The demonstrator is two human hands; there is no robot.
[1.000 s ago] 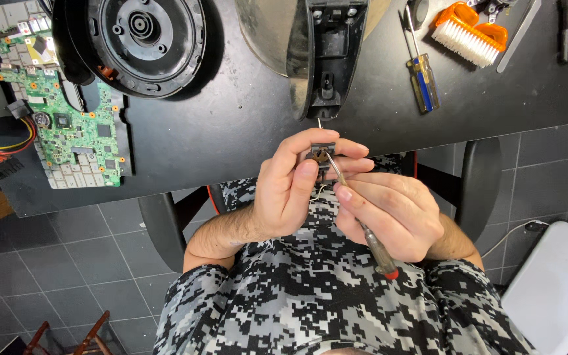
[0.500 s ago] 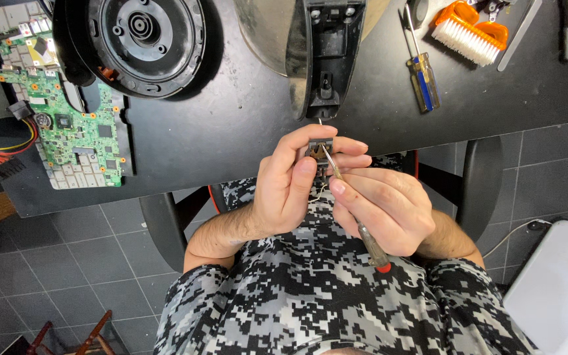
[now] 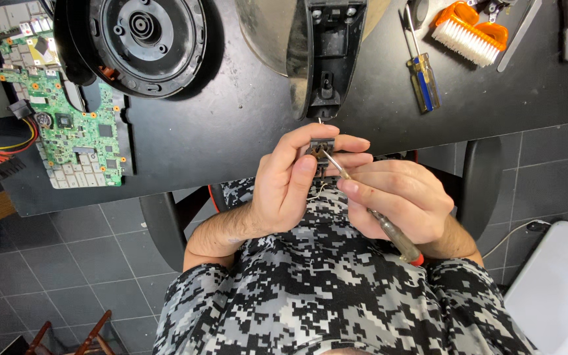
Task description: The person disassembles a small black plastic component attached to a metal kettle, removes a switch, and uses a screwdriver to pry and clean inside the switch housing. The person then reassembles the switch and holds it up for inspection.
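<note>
The left hand pinches a small dark part, probably a switch, steadying it above the lap; the right hand grips a screwdriver, tip on it.

Two screwdrivers: one in hand, one blue-handled. One green circuit board, one orange brush, one round black base.
</note>
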